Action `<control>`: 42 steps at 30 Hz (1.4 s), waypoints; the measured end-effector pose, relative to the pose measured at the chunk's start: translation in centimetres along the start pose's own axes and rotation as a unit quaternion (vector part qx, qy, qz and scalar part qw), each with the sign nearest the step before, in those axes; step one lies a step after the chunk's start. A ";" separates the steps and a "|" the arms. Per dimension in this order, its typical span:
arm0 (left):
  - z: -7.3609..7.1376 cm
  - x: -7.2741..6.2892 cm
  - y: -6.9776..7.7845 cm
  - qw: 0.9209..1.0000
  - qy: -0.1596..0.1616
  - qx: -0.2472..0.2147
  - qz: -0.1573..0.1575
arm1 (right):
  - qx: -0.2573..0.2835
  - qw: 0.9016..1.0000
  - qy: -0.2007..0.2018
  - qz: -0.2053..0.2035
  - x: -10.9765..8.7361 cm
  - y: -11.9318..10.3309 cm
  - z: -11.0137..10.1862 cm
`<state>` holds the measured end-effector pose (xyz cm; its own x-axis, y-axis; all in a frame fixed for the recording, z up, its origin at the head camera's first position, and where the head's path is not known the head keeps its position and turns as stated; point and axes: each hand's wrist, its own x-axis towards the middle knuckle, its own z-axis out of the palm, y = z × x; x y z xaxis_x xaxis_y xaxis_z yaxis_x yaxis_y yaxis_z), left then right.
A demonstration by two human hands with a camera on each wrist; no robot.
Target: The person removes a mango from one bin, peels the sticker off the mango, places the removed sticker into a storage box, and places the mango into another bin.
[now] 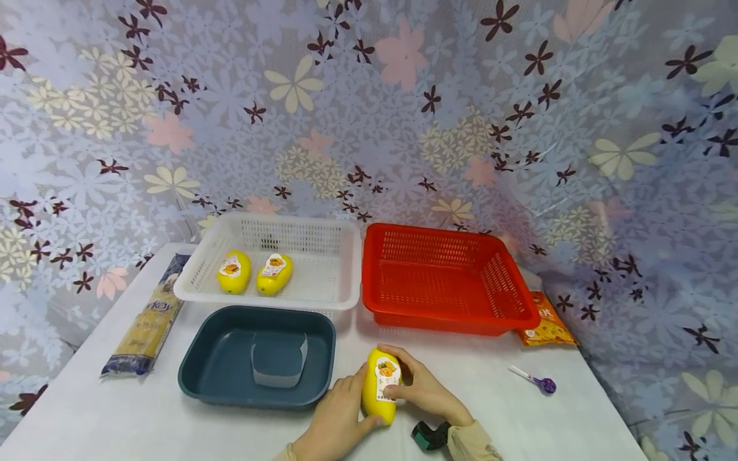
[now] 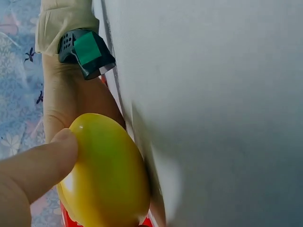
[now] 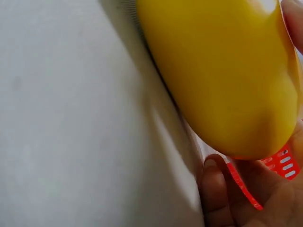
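A yellow mango (image 1: 373, 376) with a white printed label lies on the white table between my two hands. My left hand (image 1: 337, 416) holds its left side, the thumb at its near end; the left wrist view shows that thumb (image 2: 59, 158) against the smooth yellow skin. From the right, my right hand (image 1: 429, 389) grips the mango, its thumb over the label and the fingers around the far end. In the right wrist view the mango (image 3: 220, 78) fills the upper right, with fingers (image 3: 215, 191) below it.
A white basket (image 1: 323, 304) holds two labelled mangoes (image 1: 234, 275). Beside it stands a red basket (image 1: 432, 278). Nearer is a dark blue tray (image 1: 216, 368). Pasta (image 1: 147, 323) lies far left; an orange snack bag (image 1: 550, 326) and lollipop (image 1: 544, 384) lie right. A black wrist camera (image 1: 431, 436) sits by the right sleeve.
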<state>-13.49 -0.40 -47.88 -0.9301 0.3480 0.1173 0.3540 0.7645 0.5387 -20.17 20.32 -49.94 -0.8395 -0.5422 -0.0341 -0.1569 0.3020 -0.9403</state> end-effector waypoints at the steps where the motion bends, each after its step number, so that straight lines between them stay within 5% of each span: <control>1: 0.0 0.1 0.0 1.000 0.001 0.000 0.001 | -0.006 1.000 0.001 -0.003 0.0 0.1 -0.1; 13: 0.0 0.4 -0.4 1.000 -0.016 -0.015 -0.003 | 0.041 0.994 -0.087 -0.043 -0.5 1.1 -0.4; 18: -0.5 0.2 -0.3 0.999 -0.015 -0.029 0.008 | 0.036 0.996 -0.077 -0.029 -0.5 0.8 -0.1; 22: -0.9 0.5 0.1 0.995 0.016 -0.098 0.009 | 0.008 0.997 -0.068 -0.045 -0.7 0.8 -0.1; 29: -0.9 2.0 1.1 0.984 0.047 -0.166 -0.051 | -0.027 0.997 -0.055 -0.045 -0.8 0.6 0.0; 37: -0.1 3.4 1.9 0.985 0.072 -0.125 -0.094 | 0.002 0.998 -0.059 -0.025 -0.8 0.4 0.0; 42: 0.1 3.7 2.3 0.985 0.120 -0.086 -0.094 | -0.010 0.998 -0.051 -0.026 -0.7 0.1 0.0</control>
<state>-16.14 2.74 -46.30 -0.9812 0.0545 0.1850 0.1706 0.6926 0.7008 -19.58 20.72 -50.07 -0.7725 -0.6346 -0.0211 -0.2104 0.2873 -0.9345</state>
